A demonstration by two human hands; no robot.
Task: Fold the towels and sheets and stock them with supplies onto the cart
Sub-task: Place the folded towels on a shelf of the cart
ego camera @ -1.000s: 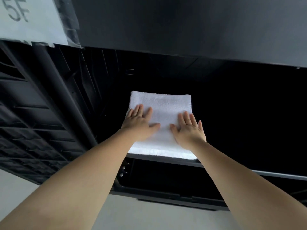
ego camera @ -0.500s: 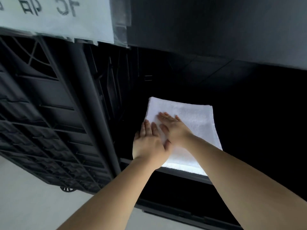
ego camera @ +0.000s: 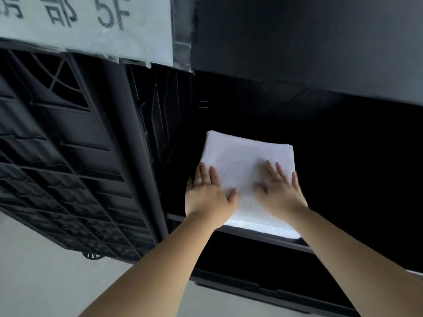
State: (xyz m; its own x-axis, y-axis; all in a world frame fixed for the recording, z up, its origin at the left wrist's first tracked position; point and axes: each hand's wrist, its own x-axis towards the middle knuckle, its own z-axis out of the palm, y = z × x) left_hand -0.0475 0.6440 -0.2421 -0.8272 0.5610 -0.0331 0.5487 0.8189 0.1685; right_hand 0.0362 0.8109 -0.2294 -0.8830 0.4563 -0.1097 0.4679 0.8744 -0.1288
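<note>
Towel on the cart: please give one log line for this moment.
towel: folded, on cart shelf | left hand: flat on towel | right hand: flat on towel

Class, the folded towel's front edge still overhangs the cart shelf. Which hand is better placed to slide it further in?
Likely the right hand: it lies flat nearer the middle of the towel. The left hand sits at its left edge.

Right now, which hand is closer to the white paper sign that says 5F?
Left. The left hand presses flat on the folded towel's left side, below the sign. The right hand presses the towel's right side, farther away.
</note>
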